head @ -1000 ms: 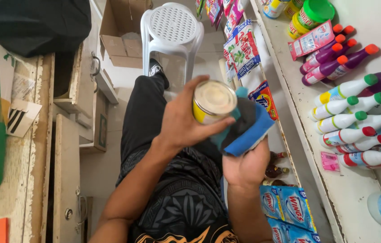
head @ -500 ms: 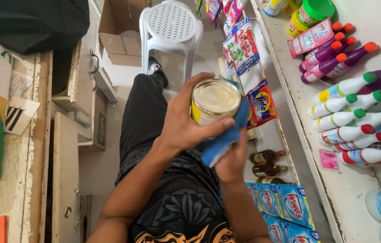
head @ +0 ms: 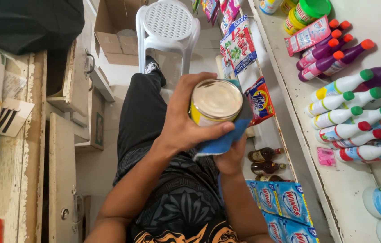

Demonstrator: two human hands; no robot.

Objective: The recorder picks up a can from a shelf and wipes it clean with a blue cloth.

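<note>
Since a moment ago, the blue cloth (head: 219, 141) slid beneath the tin can (head: 215, 102); left hand (head: 186, 123) grips the can, right hand (head: 231, 155) holds the cloth.

1 head-worn camera looks steeply down, close above the hands; white plastic stool (head: 169, 24) at 12 o'clock, pale shelf of bottles (head: 334, 189) at 3 o'clock.

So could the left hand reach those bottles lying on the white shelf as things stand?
Probably not straight away. The left hand is wrapped around a yellow tin can, so it is full. The bottles lie on the white shelf at the person's right, with nothing between, but the right hand is nearer.
</note>
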